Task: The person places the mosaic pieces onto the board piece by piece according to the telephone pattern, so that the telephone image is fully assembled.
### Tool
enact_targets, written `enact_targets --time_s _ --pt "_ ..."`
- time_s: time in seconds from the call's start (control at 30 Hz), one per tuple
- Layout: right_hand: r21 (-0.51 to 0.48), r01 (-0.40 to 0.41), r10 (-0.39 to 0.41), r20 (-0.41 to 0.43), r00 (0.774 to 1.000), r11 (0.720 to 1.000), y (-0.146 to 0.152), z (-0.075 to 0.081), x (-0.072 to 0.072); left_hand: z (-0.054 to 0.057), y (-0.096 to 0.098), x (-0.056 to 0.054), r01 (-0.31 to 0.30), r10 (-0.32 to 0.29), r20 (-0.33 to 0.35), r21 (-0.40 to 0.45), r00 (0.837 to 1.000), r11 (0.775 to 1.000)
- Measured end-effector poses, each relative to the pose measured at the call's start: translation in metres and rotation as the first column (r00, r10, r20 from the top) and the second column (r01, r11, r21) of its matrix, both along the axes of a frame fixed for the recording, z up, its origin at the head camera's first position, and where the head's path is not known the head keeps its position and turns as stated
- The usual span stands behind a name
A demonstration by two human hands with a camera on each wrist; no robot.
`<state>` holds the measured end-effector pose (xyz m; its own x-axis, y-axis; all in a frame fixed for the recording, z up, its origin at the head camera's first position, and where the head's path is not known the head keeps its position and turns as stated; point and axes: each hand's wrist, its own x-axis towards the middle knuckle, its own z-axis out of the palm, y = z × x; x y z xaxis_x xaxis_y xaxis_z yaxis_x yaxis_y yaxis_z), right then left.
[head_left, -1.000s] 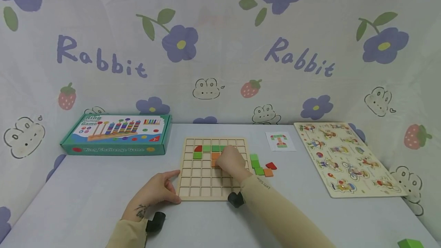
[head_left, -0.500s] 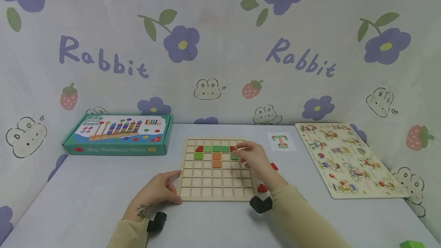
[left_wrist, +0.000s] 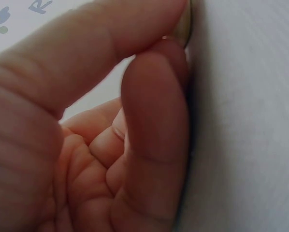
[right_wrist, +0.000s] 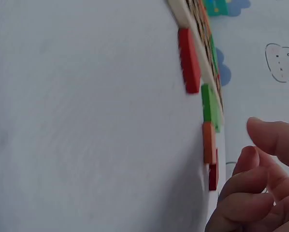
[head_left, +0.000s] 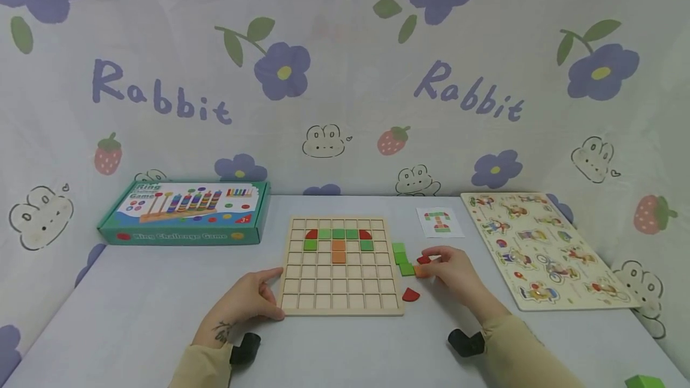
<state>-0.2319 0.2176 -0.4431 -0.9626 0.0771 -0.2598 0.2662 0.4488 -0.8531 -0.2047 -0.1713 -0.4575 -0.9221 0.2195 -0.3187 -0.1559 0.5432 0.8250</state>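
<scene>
The wooden grid board (head_left: 336, 301) bears a row of green squares with a red quarter-round tile (head_left: 365, 235) at each end. Below each end sits one green square, and two orange squares (head_left: 338, 250) run down the middle. My left hand (head_left: 242, 298) touches the board's left edge, thumb by the near corner and index finger farther up. To the right of the board, my right hand (head_left: 455, 274) has its fingertips at an orange square (head_left: 419, 270) and a red tile (head_left: 424, 260); in the right wrist view thumb and fingers are apart, with nothing between them.
Loose green squares (head_left: 406, 269) and a red quarter-round (head_left: 411, 295) lie beside the board's right edge. A printed pattern card (head_left: 455, 226) is behind them. A picture puzzle board (head_left: 507, 250) stands right, a green game box (head_left: 183, 235) back left, a green block (head_left: 644, 381) front right.
My right hand has left the board's upper right and moved right to the loose tiles. A red quarter-round and green square show there on the board. My left hand stays put.
</scene>
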Motion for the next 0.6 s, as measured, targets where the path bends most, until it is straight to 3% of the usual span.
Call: enact_targets --time_s 0.23,0.6 --pt "0.131 -0.037 0.033 0.034 0.999 0.991 0.0046 -0.0054 0.0006 -0.0006 -0.0006 0.0005 0.005 -0.005 -0.008 -0.007 1.0 1.0" --pt "0.202 -0.106 0.096 0.056 0.994 0.974 0.0027 -0.0058 -0.0062 -0.0002 -0.001 0.0004 0.01 -0.01 -0.008 0.008 1.0 1.0"
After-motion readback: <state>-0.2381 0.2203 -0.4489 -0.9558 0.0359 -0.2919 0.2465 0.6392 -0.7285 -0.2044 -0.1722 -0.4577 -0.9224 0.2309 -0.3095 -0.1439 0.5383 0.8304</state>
